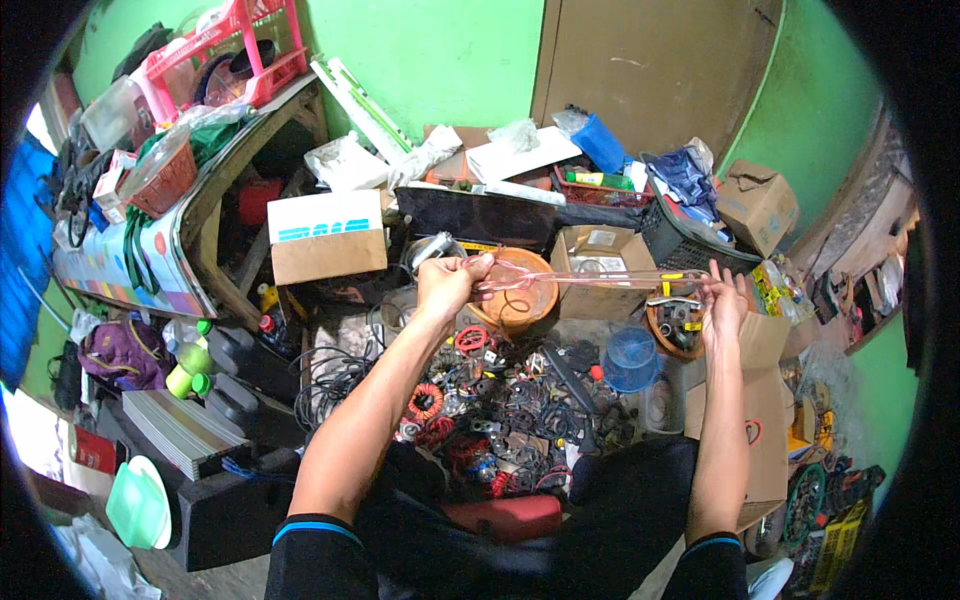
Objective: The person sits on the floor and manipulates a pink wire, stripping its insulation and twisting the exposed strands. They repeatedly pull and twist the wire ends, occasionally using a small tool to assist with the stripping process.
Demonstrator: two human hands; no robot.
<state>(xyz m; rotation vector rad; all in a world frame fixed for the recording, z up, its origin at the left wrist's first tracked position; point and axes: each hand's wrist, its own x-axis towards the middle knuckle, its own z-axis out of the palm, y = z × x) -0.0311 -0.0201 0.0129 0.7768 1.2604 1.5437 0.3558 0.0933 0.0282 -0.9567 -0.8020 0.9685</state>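
Both hands stretch a thin, pinkish, see-through cord (590,277) out horizontally at mid-height. My left hand (455,290) has its fingers closed on the bunched end. My right hand (725,300) holds the other end with its fingers, some of them partly extended. Below the cord are an orange basin (515,316) and an open cardboard box (600,305). A bowl of metal parts (675,330) lies just left of my right hand. A heap of tangled wires, coils and small parts (500,400) covers the floor between my forearms.
A white-and-brown box (328,245) and a cluttered bench (130,260) with red racks (225,30) stand left. A black crate (680,230) and cardboard (760,420) are at right. A blue container (630,360) sits amid the heap; a black case (215,530) is lower left.
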